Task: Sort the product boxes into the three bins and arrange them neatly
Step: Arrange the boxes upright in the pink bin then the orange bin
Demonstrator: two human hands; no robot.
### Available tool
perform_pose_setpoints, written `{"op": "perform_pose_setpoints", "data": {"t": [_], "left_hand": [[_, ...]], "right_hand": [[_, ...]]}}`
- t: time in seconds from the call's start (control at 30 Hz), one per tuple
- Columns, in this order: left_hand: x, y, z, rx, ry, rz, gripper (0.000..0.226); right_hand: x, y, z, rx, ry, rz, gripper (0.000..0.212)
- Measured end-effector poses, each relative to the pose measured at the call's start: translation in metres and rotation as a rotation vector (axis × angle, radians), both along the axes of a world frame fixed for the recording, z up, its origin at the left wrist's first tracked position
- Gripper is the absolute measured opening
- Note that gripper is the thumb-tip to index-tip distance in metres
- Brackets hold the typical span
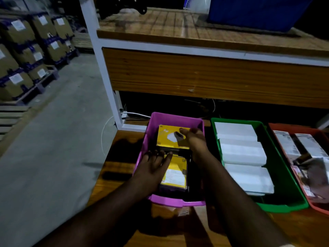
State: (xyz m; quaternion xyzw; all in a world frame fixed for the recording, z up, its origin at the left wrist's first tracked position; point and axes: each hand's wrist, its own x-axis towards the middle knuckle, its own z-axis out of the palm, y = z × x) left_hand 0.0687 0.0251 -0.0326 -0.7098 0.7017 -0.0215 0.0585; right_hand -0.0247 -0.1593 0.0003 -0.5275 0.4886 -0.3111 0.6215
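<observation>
**Ana:** Three bins are sitting side by side on the wooden bench (pixel 124 173): a pink bin (pixel 176 120) on the left, a green bin (pixel 284 193) in the middle, a red bin (pixel 318 205) at the right edge. Both hands are working inside the pink one.

**Ben:** And two yellow boxes are showing in there. The far yellow box (pixel 168 138) is lying flat, with a white shape printed on top. The right hand (pixel 195 141) is cupping its right edge, fingers curled over the far corner, thumb side pressing against the box. That grip is wrapping the box rather than pinching it.

**Ana:** The left hand (pixel 153 165) is lying palm down, fingers spread and flat, covering the far left part of the near yellow box (pixel 175 175). That grip is open, pressing, not closing around anything. Between the two yellow boxes something dark is sitting, too dim to name.

**Ben:** Over in the green bin, white boxes (pixel 243 154) are lying in a tidy row from far to near, each touching the next. The red bin is holding labelled boxes (pixel 286 145) standing on edge, plus a crinkled dark plastic wrapper (pixel 315 168) lying over them.

**Ana:** Beyond the bins, a wood-panelled shelf unit (pixel 195 75) is rising, with a blue tub (pixel 256 13) on top. Far left, stacked cardboard cartons (pixel 23 54) are lining the concrete floor (pixel 44 148).
</observation>
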Motion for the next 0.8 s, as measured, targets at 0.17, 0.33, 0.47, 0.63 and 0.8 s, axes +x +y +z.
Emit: {"op": "perform_pose_setpoints", "data": {"t": [0.17, 0.33, 0.47, 0.63, 0.8], "left_hand": [[0.001, 0.002, 0.001, -0.003, 0.018, 0.031, 0.118], [0.004, 0.003, -0.003, -0.042, 0.108, -0.016, 0.105], [0.005, 0.001, -0.008, -0.067, 0.099, -0.025, 0.093], [0.004, -0.003, -0.014, -0.055, 0.085, 0.016, 0.115], [0.0, 0.004, -0.006, -0.054, 0.034, 0.013, 0.092]], "right_hand": [[-0.008, 0.015, 0.008, 0.326, 0.04, 0.058, 0.03], [0.002, 0.016, -0.005, 0.315, 0.135, 0.079, 0.034], [0.003, 0.02, -0.003, 0.364, 0.231, 0.062, 0.028], [0.005, 0.029, 0.002, 0.342, 0.104, 0.071, 0.018], [-0.022, 0.055, 0.006, -0.109, 0.21, 0.166, 0.037]]}}
